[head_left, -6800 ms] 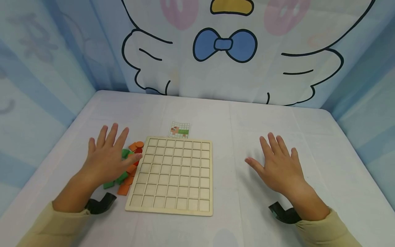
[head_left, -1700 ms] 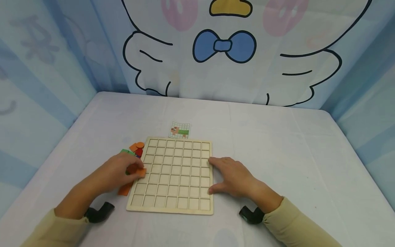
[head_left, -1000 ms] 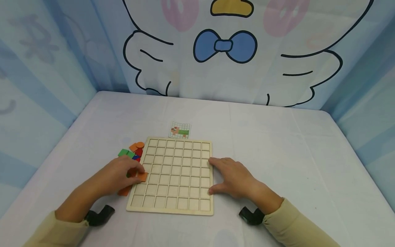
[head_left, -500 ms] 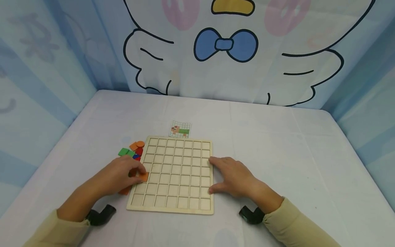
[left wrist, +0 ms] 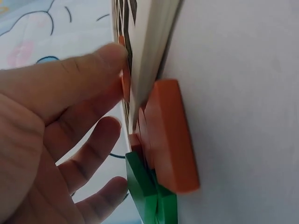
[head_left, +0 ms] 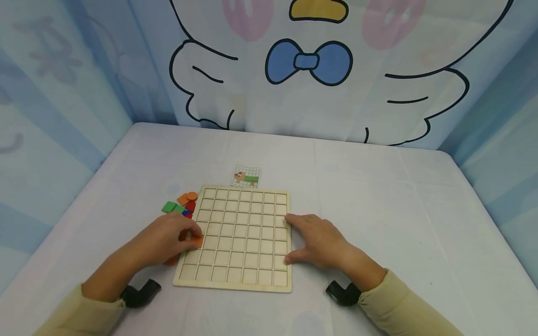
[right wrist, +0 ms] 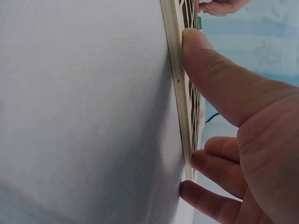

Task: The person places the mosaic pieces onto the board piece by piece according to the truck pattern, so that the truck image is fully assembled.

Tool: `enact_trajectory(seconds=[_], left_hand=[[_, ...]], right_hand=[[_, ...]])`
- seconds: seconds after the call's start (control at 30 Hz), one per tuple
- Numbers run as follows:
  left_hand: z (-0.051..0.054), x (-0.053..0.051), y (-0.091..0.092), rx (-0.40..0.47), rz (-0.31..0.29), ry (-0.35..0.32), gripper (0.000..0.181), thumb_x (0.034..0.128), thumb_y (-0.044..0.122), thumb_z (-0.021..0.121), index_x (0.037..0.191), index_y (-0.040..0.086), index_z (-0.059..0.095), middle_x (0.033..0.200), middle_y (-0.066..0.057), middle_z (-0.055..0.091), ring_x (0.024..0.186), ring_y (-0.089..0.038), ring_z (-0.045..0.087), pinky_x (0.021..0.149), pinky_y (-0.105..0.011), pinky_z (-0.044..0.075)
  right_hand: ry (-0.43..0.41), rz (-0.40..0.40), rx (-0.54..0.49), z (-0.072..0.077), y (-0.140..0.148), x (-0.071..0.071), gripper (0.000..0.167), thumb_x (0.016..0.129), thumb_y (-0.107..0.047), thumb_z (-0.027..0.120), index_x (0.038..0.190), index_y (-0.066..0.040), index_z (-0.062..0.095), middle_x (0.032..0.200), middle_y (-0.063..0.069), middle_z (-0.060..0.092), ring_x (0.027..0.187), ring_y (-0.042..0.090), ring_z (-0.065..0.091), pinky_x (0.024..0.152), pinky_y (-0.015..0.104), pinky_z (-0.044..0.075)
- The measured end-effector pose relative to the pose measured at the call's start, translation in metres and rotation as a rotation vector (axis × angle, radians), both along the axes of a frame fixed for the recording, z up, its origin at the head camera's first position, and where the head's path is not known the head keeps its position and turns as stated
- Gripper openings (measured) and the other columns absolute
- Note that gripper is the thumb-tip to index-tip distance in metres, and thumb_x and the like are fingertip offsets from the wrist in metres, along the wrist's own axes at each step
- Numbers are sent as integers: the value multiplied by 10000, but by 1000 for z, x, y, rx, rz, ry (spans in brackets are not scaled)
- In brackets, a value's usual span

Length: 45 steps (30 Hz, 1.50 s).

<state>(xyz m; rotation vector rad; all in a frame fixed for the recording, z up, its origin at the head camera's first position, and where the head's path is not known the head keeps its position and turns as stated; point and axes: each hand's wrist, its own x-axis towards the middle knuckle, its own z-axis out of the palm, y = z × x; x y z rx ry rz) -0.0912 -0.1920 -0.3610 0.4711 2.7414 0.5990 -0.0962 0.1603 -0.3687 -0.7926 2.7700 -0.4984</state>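
Observation:
A square wooden grid board (head_left: 237, 238) lies flat on the table. My left hand (head_left: 161, 237) pinches an orange square tile (head_left: 197, 241) between thumb and fingers, at the board's left column. In the left wrist view, the thumb presses the thin edge of that orange tile (left wrist: 125, 86) against the grid; whether it sits fully in a cell I cannot tell. Along the board's right edge, my right hand (head_left: 321, 240) rests its thumb and fingertips, spread apart. The right wrist view has its thumb (right wrist: 205, 60) on the rim.
Loose tiles lie beside the board's left edge: green tiles (head_left: 169, 207), a round orange piece (head_left: 191, 196) and red pieces (head_left: 190, 206), some hidden under the left hand. A small picture card (head_left: 245, 176) lies behind the board. A printed curtain (head_left: 311, 107) hangs beyond the table.
Both open hands came in from above the table; the left took the orange tile and shifted it slightly right and down onto the left column. The right hand settled on the board's right edge.

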Motion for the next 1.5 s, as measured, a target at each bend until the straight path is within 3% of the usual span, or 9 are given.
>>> enact_trajectory(seconds=[0.2,0.5,0.8,1.03,1.5], left_hand=[[5,-6,-5,59,14,-30,342,821,263,842,1122,143,734,1066,-1,648,966,-226,527,819,-416,487],[13,-23,-27,77,72,43,372,885,254,778,1215,100,701,1246,-212,624,1178,-443,520,922,-617,469],[11,-39,-38,70,143,41,428,896,254,767,1261,57,660,1204,-259,604,1132,-455,507,895,-613,482],[5,-52,-46,53,136,53,456,917,245,736,1299,19,632,1271,-283,597,1206,-489,489,959,-647,420],[1,-69,-44,20,133,22,442,920,246,717,1262,-22,632,1255,-265,614,1179,-467,522,955,-613,444]], right_hand=[[1,6,-5,0,0,0,875,780,-468,836,1451,-38,476,1418,141,546,1274,337,517,984,544,436],[6,2,-7,-1,1,0,868,780,-456,840,1450,-39,479,1417,137,548,1276,332,518,981,543,438],[7,0,-7,-1,1,0,866,780,-457,839,1450,-41,482,1421,133,546,1283,331,513,990,544,431],[-5,-2,-7,-1,1,0,873,778,-463,839,1452,-42,479,1421,139,544,1287,338,509,993,549,427],[-13,-1,-6,0,0,0,883,777,-465,839,1461,-43,474,1429,131,538,1290,336,507,999,547,424]])
